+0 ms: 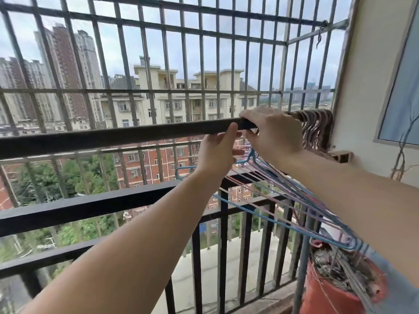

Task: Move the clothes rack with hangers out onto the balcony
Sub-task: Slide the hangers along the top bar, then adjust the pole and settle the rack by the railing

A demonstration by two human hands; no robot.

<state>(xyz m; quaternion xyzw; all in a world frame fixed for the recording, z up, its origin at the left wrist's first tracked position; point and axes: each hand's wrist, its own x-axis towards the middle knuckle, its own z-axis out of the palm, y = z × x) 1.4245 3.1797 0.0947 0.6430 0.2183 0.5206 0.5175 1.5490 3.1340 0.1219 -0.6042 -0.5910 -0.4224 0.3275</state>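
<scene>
A long dark clothes rail runs across the view from the left edge to the right wall. Several thin blue and pink wire hangers hang from its right part, their hooks bunched near the wall. My right hand is wrapped over the rail beside the hooks. My left hand is just under the rail, thumb pressed against its lower edge, fingers curled near the hanger tops. Whether the left fingers hold a hanger is hidden.
A dark balcony railing runs below the rail. Metal security bars enclose the balcony. A red bucket with dry sticks stands at the lower right. The beige wall and a window frame are at the right.
</scene>
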